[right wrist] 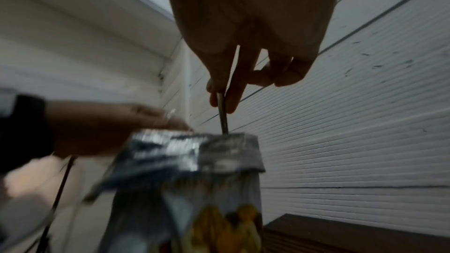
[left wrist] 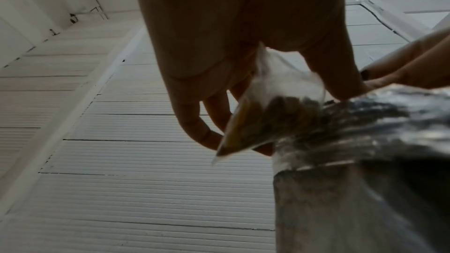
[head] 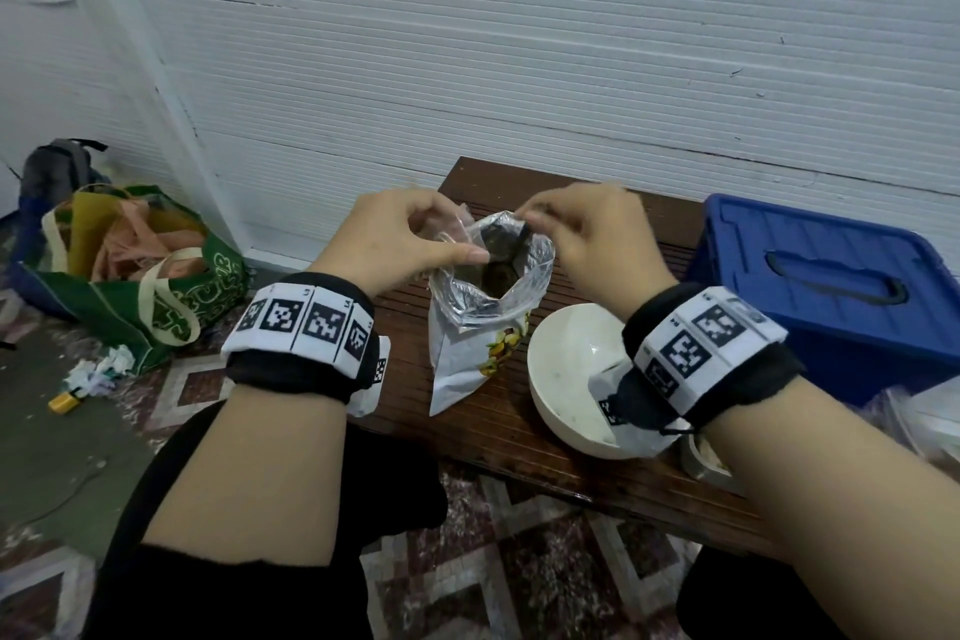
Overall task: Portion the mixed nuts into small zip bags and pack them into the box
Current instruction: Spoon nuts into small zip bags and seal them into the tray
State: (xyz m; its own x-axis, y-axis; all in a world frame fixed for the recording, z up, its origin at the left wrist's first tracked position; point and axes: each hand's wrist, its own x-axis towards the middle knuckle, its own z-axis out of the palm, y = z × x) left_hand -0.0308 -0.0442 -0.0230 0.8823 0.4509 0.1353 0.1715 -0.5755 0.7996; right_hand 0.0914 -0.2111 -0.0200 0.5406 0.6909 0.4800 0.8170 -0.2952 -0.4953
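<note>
A white foil nut package [head: 467,364] stands open on the brown table [head: 519,437]. My left hand [head: 452,234] pinches a small clear zip bag [head: 460,226] at the package's mouth; the left wrist view shows the zip bag [left wrist: 280,101] with some nuts in it, beside the package [left wrist: 365,141]. My right hand [head: 535,221] pinches a thin metal spoon handle [right wrist: 222,116] that goes down into the package [right wrist: 194,161]. The spoon's dark bowl [head: 522,239] shows inside the opening. The blue box [head: 831,286] sits to the right with its lid on.
A white bowl [head: 566,369] stands right of the package, under my right wrist. Clear bags [head: 914,421] lie by the box, and a small metal container [head: 701,463] sits at the table's near edge. A green tote [head: 150,296] sits on the floor to the left.
</note>
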